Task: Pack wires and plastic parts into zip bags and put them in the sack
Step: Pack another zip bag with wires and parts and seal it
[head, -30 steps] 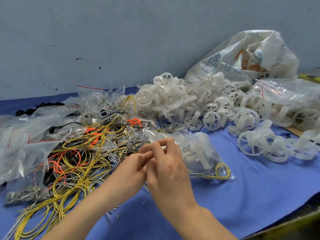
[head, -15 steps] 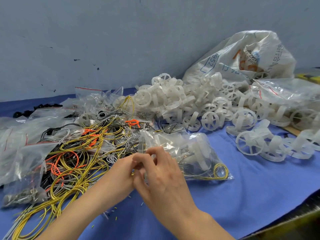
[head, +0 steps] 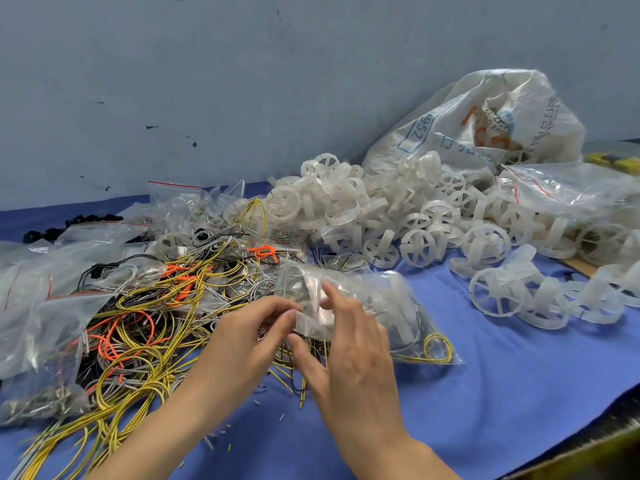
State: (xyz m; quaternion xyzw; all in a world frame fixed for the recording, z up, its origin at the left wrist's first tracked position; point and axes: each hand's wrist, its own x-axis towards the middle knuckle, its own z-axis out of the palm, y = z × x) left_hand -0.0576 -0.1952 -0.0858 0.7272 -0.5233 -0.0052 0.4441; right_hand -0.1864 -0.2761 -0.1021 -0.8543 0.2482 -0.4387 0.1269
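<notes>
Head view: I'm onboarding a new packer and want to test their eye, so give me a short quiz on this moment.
1. True or false: the zip bag in front of the person already lies inside the sack.
2. The wire coil in that bag's near corner is: A blue, B yellow, C orange.
3. Fill in: the loose wires lie on the bag's ___ side.
Key: 1 false; 2 B; 3 left.
</notes>
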